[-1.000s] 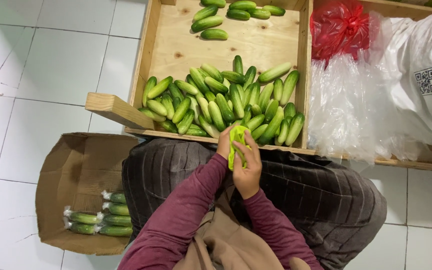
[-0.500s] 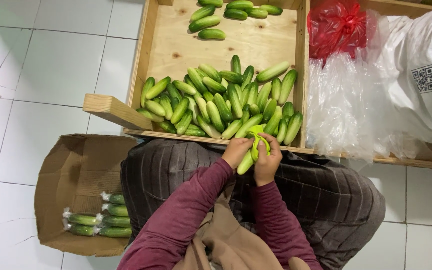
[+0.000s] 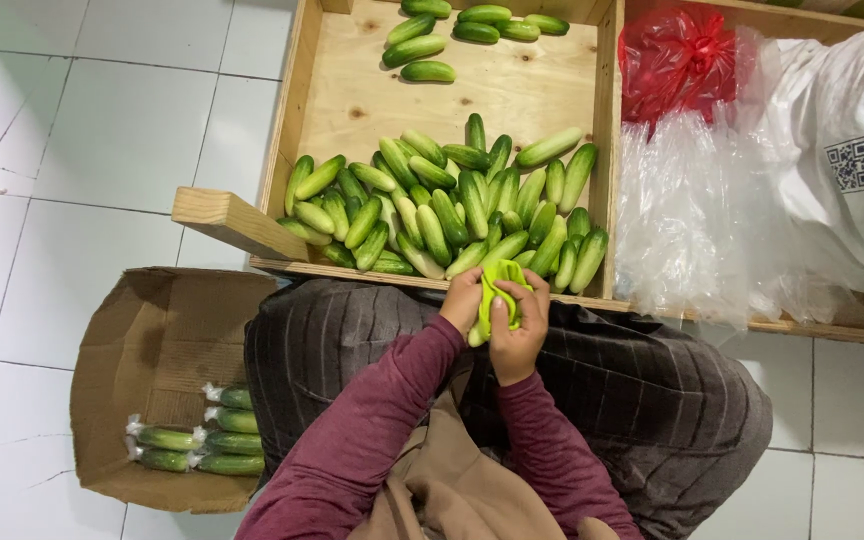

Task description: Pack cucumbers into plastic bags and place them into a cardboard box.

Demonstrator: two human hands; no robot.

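Note:
Over my lap, my left hand (image 3: 460,300) and my right hand (image 3: 520,335) hold a cucumber (image 3: 476,334) wrapped in a bright green cloth (image 3: 499,292). Only the cucumber's pale lower tip shows below the cloth. Both hands sit just in front of the near rim of a wooden crate (image 3: 332,100). A pile of several loose cucumbers (image 3: 442,205) fills the crate's near end, and a few more cucumbers (image 3: 452,30) lie at its far end.
A brown cardboard box (image 3: 152,340) lies on the white tiled floor at my left, holding several plastic-wrapped cucumbers (image 3: 202,445). Right of the crate lie clear plastic bags (image 3: 682,220), a red bag (image 3: 677,55) and a white sack (image 3: 842,150).
The cucumber and cloth have turned in my hands, tilted half a second ago, more upright now, and my hands have shifted slightly over my lap.

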